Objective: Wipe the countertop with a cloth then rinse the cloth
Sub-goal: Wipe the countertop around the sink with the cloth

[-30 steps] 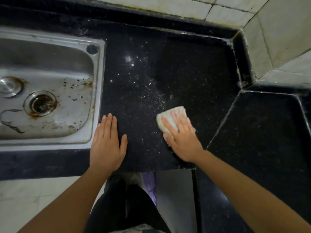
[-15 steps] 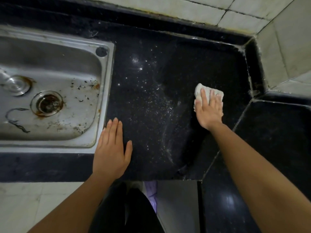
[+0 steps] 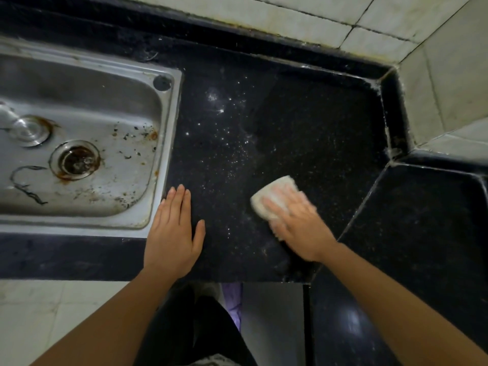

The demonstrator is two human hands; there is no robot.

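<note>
While the left hand [image 3: 174,231] stays flat and relaxed on the countertop [image 3: 303,114] just right of the sink [image 3: 173,114], holding nothing, the right hand [image 3: 301,228] has dragged the cloth [image 3: 280,184] back from the far corner toward the front edge, well right of the sink. Its fingers look straight, pressing rather than clenching, though they are blurred. White specks remain between sink and cloth, so wiping likely continues; rinse not begun.

Dim, grainy view. Small glints speckle the black countertop [image 3: 303,133], and the right hand [image 3: 301,228] and cloth [image 3: 274,199] smear with motion blur. Straight edges bow toward the borders.
</note>
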